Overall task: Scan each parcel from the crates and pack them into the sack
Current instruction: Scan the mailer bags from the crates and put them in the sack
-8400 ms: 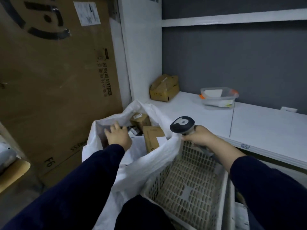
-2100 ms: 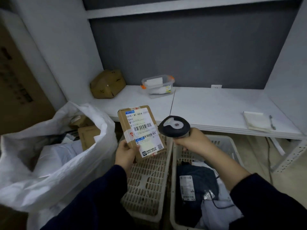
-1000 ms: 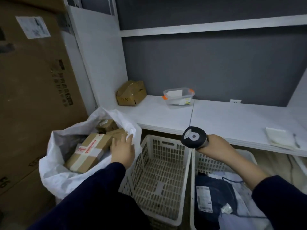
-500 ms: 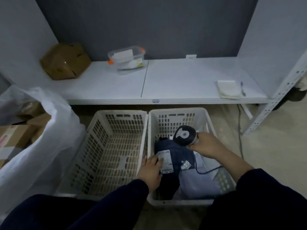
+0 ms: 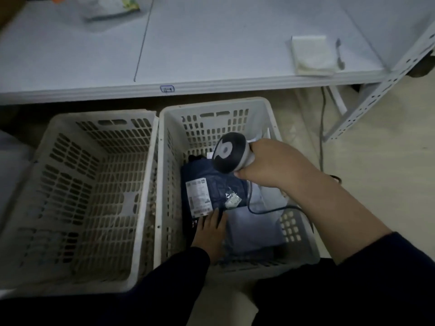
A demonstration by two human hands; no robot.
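A dark blue bagged parcel (image 5: 211,184) with a white label (image 5: 199,198) lies in the right crate (image 5: 219,105), on top of a pale grey parcel (image 5: 254,224). My left hand (image 5: 209,234) reaches down into that crate, its fingers lying on the near end of the blue parcel just below the label. My right hand (image 5: 270,165) grips the handheld scanner (image 5: 229,152) above the parcel, head pointing down-left; its cable (image 5: 270,209) trails across the crate. The left crate (image 5: 150,184) holds no parcels. Only a sliver of the white sack (image 5: 11,161) shows at the left edge.
A white shelf (image 5: 211,55) runs over the crates' far ends, carrying a folded white pad (image 5: 313,55), a pen (image 5: 339,52) and a clear plastic tub (image 5: 110,8). A perforated shelf post (image 5: 381,90) stands at the right on the bare floor.
The view has tilted further down onto the crates. My left hand slid from the label to the blue parcel's near end. The scanner stays above the parcel.
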